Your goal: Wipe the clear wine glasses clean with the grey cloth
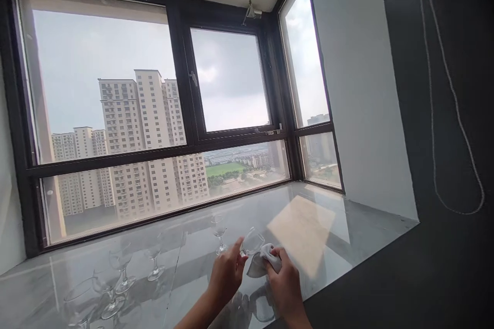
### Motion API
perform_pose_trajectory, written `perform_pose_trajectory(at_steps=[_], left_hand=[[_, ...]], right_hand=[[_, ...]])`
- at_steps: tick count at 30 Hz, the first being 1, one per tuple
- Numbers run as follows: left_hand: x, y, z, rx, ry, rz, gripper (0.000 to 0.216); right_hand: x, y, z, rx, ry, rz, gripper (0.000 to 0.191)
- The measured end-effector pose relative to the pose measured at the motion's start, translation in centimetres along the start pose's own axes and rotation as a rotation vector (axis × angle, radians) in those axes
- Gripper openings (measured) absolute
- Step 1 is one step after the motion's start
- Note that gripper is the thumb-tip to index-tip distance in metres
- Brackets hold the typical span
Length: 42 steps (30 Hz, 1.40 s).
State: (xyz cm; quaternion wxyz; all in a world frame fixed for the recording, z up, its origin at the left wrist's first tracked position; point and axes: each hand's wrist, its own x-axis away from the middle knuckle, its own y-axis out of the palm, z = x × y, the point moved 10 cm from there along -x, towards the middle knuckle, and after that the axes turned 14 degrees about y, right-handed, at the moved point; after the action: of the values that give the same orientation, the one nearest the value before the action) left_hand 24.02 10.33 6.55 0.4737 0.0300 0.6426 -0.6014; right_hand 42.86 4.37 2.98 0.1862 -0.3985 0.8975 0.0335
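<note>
My left hand [227, 271] holds a clear wine glass [252, 240] tilted on its side, fingers around the stem end. My right hand [284, 281] grips a light grey cloth [263, 258] pressed against the glass's bowl. Both hands hover above a glossy grey marble sill [185, 288] under a large window. One upright wine glass [219, 232] stands just behind my hands.
Several more clear wine glasses stand at the left of the sill: one [155, 259], another [122, 267] and one [109, 295] near the front. A dark-framed bay window [181, 87] backs the sill. A white wall [358, 87] and a dark wall [443, 113] with a hanging bead cord [455, 113] are on the right.
</note>
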Motion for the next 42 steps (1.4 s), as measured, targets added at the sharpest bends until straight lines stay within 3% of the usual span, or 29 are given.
perform_pose_trajectory(at_steps=[3, 7, 13, 19, 24, 28, 34, 39, 42], left_hand=[[-0.3, 1.3, -0.2, -0.034, -0.017, 0.038, 0.049], [0.5, 0.9, -0.7, -0.086, -0.046, 0.082, 0.048], [0.3, 0.8, 0.0, -0.095, -0.079, -0.092, 0.050], [0.1, 1.6, 1.0, -0.013, -0.022, -0.169, 0.051], [0.3, 2.3, 1.8, 0.074, 0.056, -0.194, 0.052], [0.3, 2.2, 2.3, 0.160, 0.098, -0.134, 0.050], [0.4, 1.5, 1.2, 0.304, 0.004, 0.008, 0.037], [0.7, -1.5, -1.6, 0.345, -0.146, 0.343, 0.037], [1.3, -2.0, -3.5, 0.439, -0.247, 0.471, 0.032]], right_hand=[[0.0, 0.3, -0.2, -0.047, -0.030, -0.023, 0.015], [0.3, 0.5, -0.9, -0.070, -0.044, -0.060, 0.013], [0.5, -0.8, -0.8, -0.072, -0.004, 0.005, 0.026], [0.4, -3.3, 0.7, -0.119, 0.102, 0.230, 0.039], [0.3, -4.3, 1.2, -0.160, 0.191, 0.260, 0.050], [0.0, -4.5, 1.7, -0.199, 0.261, 0.253, 0.057], [-0.5, -4.3, 1.9, -0.221, 0.294, 0.267, 0.056], [-0.5, -4.3, 1.9, -0.192, 0.310, 0.275, 0.051], [-0.3, -4.1, 1.8, -0.142, 0.279, 0.229, 0.047]])
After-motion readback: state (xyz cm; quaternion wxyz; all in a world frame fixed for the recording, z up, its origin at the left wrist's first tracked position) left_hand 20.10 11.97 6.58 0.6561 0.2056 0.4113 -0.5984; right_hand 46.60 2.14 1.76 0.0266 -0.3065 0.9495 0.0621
